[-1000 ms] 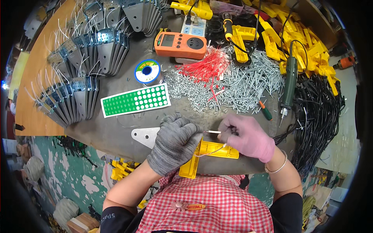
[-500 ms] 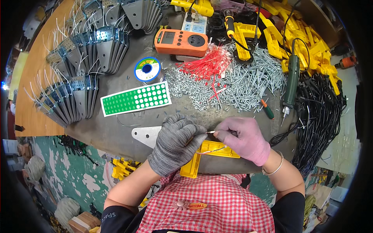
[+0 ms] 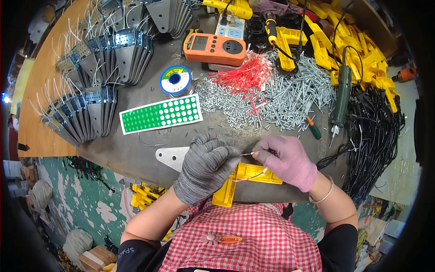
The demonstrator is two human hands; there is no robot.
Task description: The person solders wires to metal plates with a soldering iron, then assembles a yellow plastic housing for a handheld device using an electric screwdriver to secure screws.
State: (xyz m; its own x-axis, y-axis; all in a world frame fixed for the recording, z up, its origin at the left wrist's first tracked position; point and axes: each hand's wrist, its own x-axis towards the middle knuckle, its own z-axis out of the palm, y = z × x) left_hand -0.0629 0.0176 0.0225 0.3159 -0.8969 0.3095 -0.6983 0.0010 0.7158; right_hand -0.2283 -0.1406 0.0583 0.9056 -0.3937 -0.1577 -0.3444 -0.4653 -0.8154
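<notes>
My left hand [image 3: 205,170], in a grey knitted glove, is closed with thumb and fingertips pinched on one end of a thin wire [image 3: 246,154]. The other end of that wire sits between the fingertips of my right hand [image 3: 290,164], which wears a pink glove. Under both hands lies a yellow plastic housing [image 3: 259,173], angled like an L, and a loose thin white and red lead [image 3: 248,178] curves across it. A grey metal plate with holes [image 3: 169,157] pokes out from beneath my left hand.
Beyond my hands spread loose screws [image 3: 299,93], red-tipped wires [image 3: 247,75], a solder reel [image 3: 175,81] and a green sticker sheet [image 3: 149,117]. An orange meter [image 3: 215,49] stands farther back. To the right are an electric screwdriver [image 3: 340,97] and black cables [image 3: 374,136]; metal brackets [image 3: 97,111] stand left.
The whole view has shifted slightly. Both hands keep their pinch, and the bit of wire showing between them looks slightly longer.
</notes>
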